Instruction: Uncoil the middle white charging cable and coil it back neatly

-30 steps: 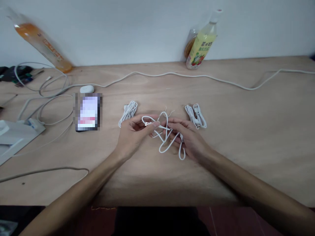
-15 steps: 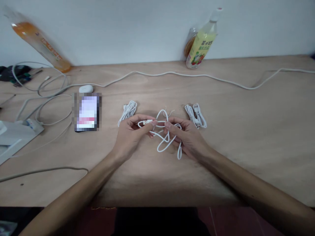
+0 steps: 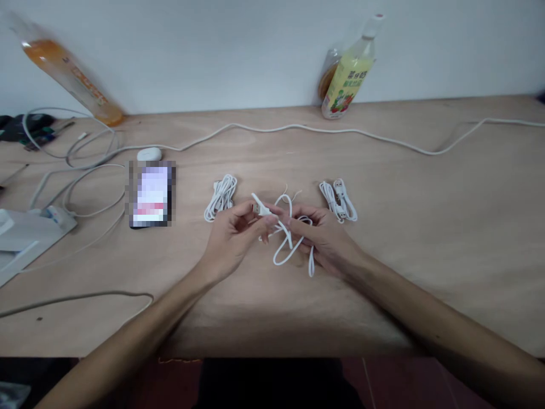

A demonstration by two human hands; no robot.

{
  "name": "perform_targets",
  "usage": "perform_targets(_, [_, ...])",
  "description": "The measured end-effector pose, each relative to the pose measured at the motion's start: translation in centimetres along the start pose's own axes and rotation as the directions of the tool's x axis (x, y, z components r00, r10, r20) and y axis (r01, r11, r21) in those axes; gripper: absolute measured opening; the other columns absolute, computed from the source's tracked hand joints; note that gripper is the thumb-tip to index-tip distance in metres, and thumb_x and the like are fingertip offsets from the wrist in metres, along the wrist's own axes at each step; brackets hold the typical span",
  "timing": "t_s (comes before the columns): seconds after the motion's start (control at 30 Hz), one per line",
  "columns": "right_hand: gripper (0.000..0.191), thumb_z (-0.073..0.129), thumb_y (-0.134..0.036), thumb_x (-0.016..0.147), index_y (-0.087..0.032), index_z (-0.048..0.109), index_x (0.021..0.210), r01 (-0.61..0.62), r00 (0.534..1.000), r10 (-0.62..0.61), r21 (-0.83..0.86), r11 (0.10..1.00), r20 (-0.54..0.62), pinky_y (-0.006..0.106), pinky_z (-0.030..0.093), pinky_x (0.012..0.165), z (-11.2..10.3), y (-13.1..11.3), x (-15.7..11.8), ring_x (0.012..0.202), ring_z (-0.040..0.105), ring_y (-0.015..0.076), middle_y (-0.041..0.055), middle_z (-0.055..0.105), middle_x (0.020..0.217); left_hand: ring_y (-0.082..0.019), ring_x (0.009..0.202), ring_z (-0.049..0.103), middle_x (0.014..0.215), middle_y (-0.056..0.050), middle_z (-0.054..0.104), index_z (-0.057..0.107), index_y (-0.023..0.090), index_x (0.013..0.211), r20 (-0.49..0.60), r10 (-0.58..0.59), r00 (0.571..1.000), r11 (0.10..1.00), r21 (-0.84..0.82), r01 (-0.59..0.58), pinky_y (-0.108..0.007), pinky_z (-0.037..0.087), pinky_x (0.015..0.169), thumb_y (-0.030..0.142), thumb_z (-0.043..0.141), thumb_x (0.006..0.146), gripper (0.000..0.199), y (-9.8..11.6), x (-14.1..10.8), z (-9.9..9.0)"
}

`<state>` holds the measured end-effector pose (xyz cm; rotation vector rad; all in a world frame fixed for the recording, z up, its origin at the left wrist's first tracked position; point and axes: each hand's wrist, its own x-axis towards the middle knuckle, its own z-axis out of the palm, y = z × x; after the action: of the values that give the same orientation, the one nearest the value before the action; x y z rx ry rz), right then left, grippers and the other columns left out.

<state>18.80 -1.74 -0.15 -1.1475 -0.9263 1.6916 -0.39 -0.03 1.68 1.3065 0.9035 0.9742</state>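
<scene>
Holding a loose white cable (image 3: pixel 286 241) between them, both hands sit at the middle of the tabletop (image 3: pixel 426 227); the left hand (image 3: pixel 232 238) pinches the cable's plug end (image 3: pixel 258 205) between thumb and fingertips, the plug tilted up and away to the left; the right hand (image 3: pixel 326 238) is curled about the cable's tangled loops, fingers closed on them. The cable is thin, white and untidy; several loops cross one another between the hands, and two hang down towards the tabletop below the right hand's fingers; whether they touch the wood cannot be told.

Just left of the left hand lies a neatly coiled white cable bundle (image 3: pixel 220 197); a second coiled bundle (image 3: pixel 339 200) lies just right of the right hand; both rest flat on the wood, apart from the hands. Further left lies a phone (image 3: pixel 151 193), with a small white oval case (image 3: pixel 149 154) just behind it; a long white cord (image 3: pixel 298 129) runs across the back of the tabletop; a yellow drink bottle (image 3: pixel 347 74) stands at the wall.
</scene>
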Motion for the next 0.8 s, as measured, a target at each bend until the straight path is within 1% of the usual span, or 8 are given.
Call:
perform_targets(0.07, [0.039, 0.098, -0.058, 0.073, -0.025, 0.077, 0.077, 0.06, 0.998, -0.059, -0.066, 0.996, 0.007, 0.03, 0.043, 0.066, 0.0, 0.2, -0.1, 0.07, 0.054, 0.0142, -0.0023, 0.067, 0.077, -0.015, 0.069, 0.063, 0.076, -0.001, 0.07, 0.077, 0.02, 0.082, -0.055, 0.036, 0.998, 0.998, 0.045, -0.034, -0.028, 0.056, 0.065, 0.045, 0.084, 0.092, 0.027, 0.0, -0.1, 0.2])
perform_targets(0.17, [0.029, 0.091, -0.053, 0.083, -0.026, 0.085, 0.093, 0.145, 0.989, -0.146, -0.165, 0.976, 0.004, 0.031, 0.044, 0.069, 0.0, 0.3, -0.1, 0.074, 0.057, 0.0163, -0.0009, 0.068, 0.079, -0.016, 0.073, 0.059, 0.078, 0.0, 0.065, 0.07, 0.022, 0.081, -0.152, 0.065, 0.986, 0.994, 0.102, -0.05, -0.029, 0.054, 0.07, 0.048, 0.082, 0.094, 0.032, 0.1, -0.2, 0.5])
perform_targets(0.23, [0.028, 0.087, -0.052, 0.087, -0.026, 0.086, 0.098, 0.192, 0.98, -0.197, -0.228, 0.955, -0.001, 0.031, 0.042, 0.067, -0.1, 0.2, -0.1, 0.072, 0.056, 0.0163, -0.0009, 0.067, 0.077, -0.016, 0.073, 0.059, 0.076, 0.001, 0.064, 0.069, 0.022, 0.082, -0.127, 0.07, 0.989, 0.993, 0.106, -0.057, -0.029, 0.053, 0.072, 0.047, 0.079, 0.096, 0.03, 0.1, -0.2, 0.4])
perform_targets(0.33, [0.028, 0.083, -0.052, 0.09, -0.024, 0.084, 0.091, 0.238, 0.97, -0.241, -0.308, 0.921, 0.029, 0.031, 0.041, 0.063, -0.1, -0.2, -0.3, 0.066, 0.052, 0.0152, -0.0018, 0.063, 0.072, -0.016, 0.067, 0.06, 0.07, 0.002, 0.063, 0.069, 0.023, 0.087, -0.021, 0.026, 0.999, 0.998, 0.051, -0.025, -0.03, 0.053, 0.069, 0.043, 0.078, 0.097, 0.024, 0.1, -0.2, 0.4])
perform_targets(0.4, [0.026, 0.08, -0.05, 0.093, -0.024, 0.083, 0.089, 0.256, 0.966, -0.253, -0.332, 0.908, 0.054, 0.03, 0.041, 0.062, 0.0, -0.4, -0.4, 0.064, 0.051, 0.0145, -0.0025, 0.062, 0.07, -0.014, 0.062, 0.056, 0.067, 0.004, 0.062, 0.069, 0.022, 0.092, 0.002, -0.018, 1.0, 1.0, 0.012, 0.018, -0.029, 0.051, 0.066, 0.04, 0.08, 0.096, 0.021, 0.1, -0.2, 0.3])
perform_targets(0.5, [0.023, 0.073, -0.044, 0.098, -0.024, 0.082, 0.09, 0.283, 0.959, -0.273, -0.34, 0.897, 0.078, 0.03, 0.041, 0.064, 0.1, -0.6, -0.6, 0.065, 0.051, 0.0146, -0.0025, 0.063, 0.072, -0.012, 0.059, 0.049, 0.071, 0.005, 0.061, 0.071, 0.022, 0.097, -0.013, -0.056, 0.998, 0.998, -0.038, 0.056, -0.028, 0.045, 0.061, 0.039, 0.083, 0.093, 0.021, -0.2, -0.2, 0.3])
perform_targets(0.6, [0.03, 0.067, -0.042, 0.102, -0.024, 0.076, 0.079, 0.313, 0.95, -0.297, -0.377, 0.872, 0.1, 0.031, 0.042, 0.067, 0.1, -0.7, -0.8, 0.067, 0.053, 0.0153, -0.0019, 0.062, 0.07, -0.012, 0.06, 0.046, 0.078, 0.003, 0.061, 0.072, 0.021, 0.1, -0.048, -0.089, 0.995, 0.995, -0.056, 0.086, -0.028, 0.039, 0.057, 0.043, 0.084, 0.091, 0.026, -0.3, -0.2, 0.4])
perform_targets(0.8, [0.043, 0.066, -0.052, 0.103, -0.023, 0.069, 0.071, 0.285, 0.958, -0.269, -0.381, 0.88, 0.095, 0.03, 0.04, 0.061, 0.2, -0.5, -0.8, 0.062, 0.05, 0.0144, -0.002, 0.058, 0.068, -0.015, 0.067, 0.046, 0.081, 0.001, 0.064, 0.076, 0.022, 0.109, -0.07, -0.115, 0.991, 0.993, 0.031, 0.117, -0.03, 0.036, 0.061, 0.044, 0.082, 0.093, 0.028, -0.6, -0.4, 0.2])
